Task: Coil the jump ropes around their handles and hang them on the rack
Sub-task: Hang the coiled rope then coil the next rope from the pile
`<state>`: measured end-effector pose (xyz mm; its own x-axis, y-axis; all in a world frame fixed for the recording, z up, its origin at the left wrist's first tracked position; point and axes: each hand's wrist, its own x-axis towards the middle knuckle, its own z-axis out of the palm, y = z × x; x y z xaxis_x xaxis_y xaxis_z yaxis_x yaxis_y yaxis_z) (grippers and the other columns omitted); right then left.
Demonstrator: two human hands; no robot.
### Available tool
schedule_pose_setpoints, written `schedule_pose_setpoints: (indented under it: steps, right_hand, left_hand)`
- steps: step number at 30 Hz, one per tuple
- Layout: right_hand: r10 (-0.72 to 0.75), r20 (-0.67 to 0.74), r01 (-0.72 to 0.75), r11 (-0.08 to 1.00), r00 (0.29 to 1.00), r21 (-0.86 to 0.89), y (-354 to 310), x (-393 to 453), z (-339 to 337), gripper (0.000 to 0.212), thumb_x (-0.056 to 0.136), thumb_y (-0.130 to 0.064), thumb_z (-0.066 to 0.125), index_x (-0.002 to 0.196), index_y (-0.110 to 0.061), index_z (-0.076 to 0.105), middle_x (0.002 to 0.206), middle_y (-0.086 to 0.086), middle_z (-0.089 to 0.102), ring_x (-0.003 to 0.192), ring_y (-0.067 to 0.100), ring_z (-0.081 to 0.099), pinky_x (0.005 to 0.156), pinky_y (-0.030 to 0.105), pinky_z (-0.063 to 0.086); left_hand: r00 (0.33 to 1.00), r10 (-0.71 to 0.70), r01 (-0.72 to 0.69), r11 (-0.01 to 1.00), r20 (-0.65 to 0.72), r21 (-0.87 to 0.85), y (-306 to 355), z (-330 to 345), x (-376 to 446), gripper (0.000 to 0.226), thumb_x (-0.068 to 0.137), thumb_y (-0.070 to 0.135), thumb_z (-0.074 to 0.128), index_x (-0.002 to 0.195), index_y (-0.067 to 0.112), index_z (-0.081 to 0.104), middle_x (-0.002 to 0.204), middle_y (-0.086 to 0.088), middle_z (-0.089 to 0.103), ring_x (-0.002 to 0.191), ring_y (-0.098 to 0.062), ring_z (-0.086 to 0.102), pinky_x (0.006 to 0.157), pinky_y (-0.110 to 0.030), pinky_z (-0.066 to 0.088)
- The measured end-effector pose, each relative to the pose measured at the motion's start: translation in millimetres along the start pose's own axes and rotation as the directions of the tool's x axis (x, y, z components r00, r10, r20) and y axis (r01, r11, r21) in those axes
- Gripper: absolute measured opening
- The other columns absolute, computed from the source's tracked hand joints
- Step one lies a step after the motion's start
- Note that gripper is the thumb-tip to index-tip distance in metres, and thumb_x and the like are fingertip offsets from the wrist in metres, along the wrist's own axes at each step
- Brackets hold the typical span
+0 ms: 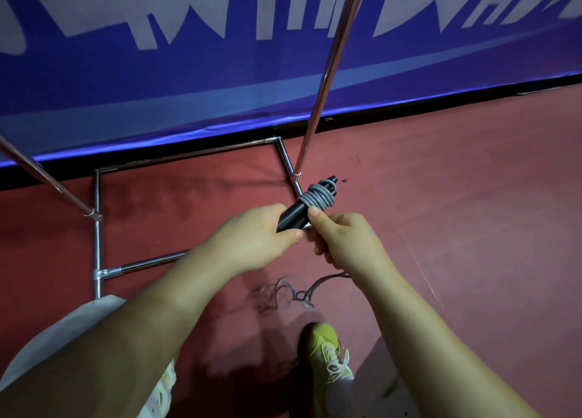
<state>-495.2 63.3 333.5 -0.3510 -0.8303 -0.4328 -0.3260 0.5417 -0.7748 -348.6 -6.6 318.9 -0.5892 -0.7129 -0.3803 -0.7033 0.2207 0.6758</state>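
Note:
Two black jump rope handles (294, 216) are held together, pointing up and away from me. Grey rope (318, 195) is wound in several turns around their upper part. My left hand (256, 236) grips the lower end of the handles. My right hand (345, 238) pinches the rope just below the coil, thumb on top. The loose rest of the rope (293, 291) lies tangled on the red floor below my hands. The chrome rack (327, 71) stands in front of me, its right upright rising past the handles.
The rack's base tubes (97, 228) form a rectangle on the red floor, with a second slanted upright (44, 178) at left. A blue banner wall (220, 71) stands behind. My yellow shoe (327, 351) is near the loose rope.

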Motion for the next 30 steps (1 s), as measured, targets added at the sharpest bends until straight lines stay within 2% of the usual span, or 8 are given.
schedule_pose_setpoints:
  steps: [4,10,14,16,18,20,23,30]
  right_hand:
    - [0.092,0.069,-0.098,0.992,0.993,0.083,-2,0,-2,0.053,0.094,-0.053,0.047,0.073,-0.007,0.066,0.048,-0.006,0.052,0.038,0.009,0.038,0.046,0.025,0.031]
    - [0.161,0.001,-0.161,0.987,0.987,0.025,-5,-2,8,0.051,0.092,-0.058,0.045,0.066,-0.017,0.059,0.036,-0.014,0.047,0.046,0.009,0.04,0.051,0.026,0.028]
    - [0.025,-0.121,-0.025,1.0,0.992,0.001,-7,3,7,0.042,0.084,-0.051,0.047,0.059,-0.018,0.046,0.052,-0.004,0.038,0.055,0.019,0.033,0.054,0.032,0.026]
    - [-0.088,-0.107,0.098,0.991,0.99,0.09,-7,5,5,0.033,0.073,-0.051,0.043,0.059,-0.021,0.04,0.051,-0.006,0.034,0.052,0.016,0.03,0.055,0.032,0.024]
    - [-0.203,-0.011,0.201,0.956,0.979,0.212,-5,3,6,0.03,0.073,-0.045,0.042,0.058,-0.018,0.042,0.046,-0.005,0.039,0.045,0.014,0.033,0.052,0.029,0.026]
    - [-0.288,0.078,0.24,0.897,0.955,0.371,-6,-2,8,0.032,0.07,-0.043,0.044,0.057,-0.014,0.043,0.04,-0.002,0.04,0.036,0.012,0.036,0.044,0.025,0.027]
    - [-0.358,0.12,0.258,0.833,0.926,0.49,-9,-5,10,0.037,0.064,-0.05,0.045,0.061,-0.013,0.043,0.033,-0.004,0.035,0.029,0.007,0.031,0.036,0.021,0.023]
    - [-0.352,0.222,0.252,0.891,0.909,0.378,-6,-3,-6,0.04,0.082,-0.048,0.042,0.063,-0.014,0.05,0.047,0.003,0.047,0.046,0.018,0.035,0.045,0.026,0.022]
  left_hand:
    - [0.996,0.031,0.006,0.919,-0.087,0.393,8,4,0,0.032,0.093,0.053,0.043,0.098,0.021,0.044,0.097,-0.003,0.063,0.096,-0.031,0.06,0.068,-0.034,0.038]
    - [0.99,0.106,-0.036,0.827,-0.092,0.561,12,18,-4,0.027,0.096,0.045,0.044,0.109,0.022,0.035,0.111,-0.008,0.064,0.106,-0.033,0.06,0.074,-0.036,0.034]
    - [0.99,0.115,-0.133,0.959,0.081,0.251,7,8,-4,0.035,0.088,0.049,0.057,0.107,0.026,0.04,0.097,0.004,0.055,0.093,-0.021,0.058,0.076,-0.033,0.04]
    - [0.97,0.149,-0.091,0.954,0.19,-0.284,2,-2,-4,0.033,0.081,0.052,0.065,0.092,0.025,0.049,0.085,0.006,0.059,0.073,-0.008,0.058,0.069,-0.028,0.041]
    - [0.892,0.269,0.142,0.598,0.365,-0.788,-4,-6,-4,0.061,0.064,0.066,0.071,0.094,0.014,0.062,0.084,-0.005,0.071,0.07,-0.015,0.068,0.067,-0.027,0.05]
    - [0.685,0.526,0.412,0.292,0.504,-0.863,-9,2,-3,0.086,0.064,0.075,0.065,0.107,0.0,0.064,0.094,-0.018,0.071,0.081,-0.03,0.07,0.075,-0.038,0.056]
    - [0.504,0.725,0.576,0.123,0.469,-0.808,-3,14,-9,0.078,0.081,0.067,0.054,0.114,-0.004,0.06,0.087,-0.013,0.068,0.075,-0.027,0.068,0.072,-0.038,0.055]
    - [0.815,0.274,0.339,0.49,0.511,-0.803,11,-9,-15,0.059,0.082,0.063,0.046,0.077,0.006,0.062,0.052,-0.003,0.049,0.039,-0.015,0.047,0.036,-0.014,0.032]
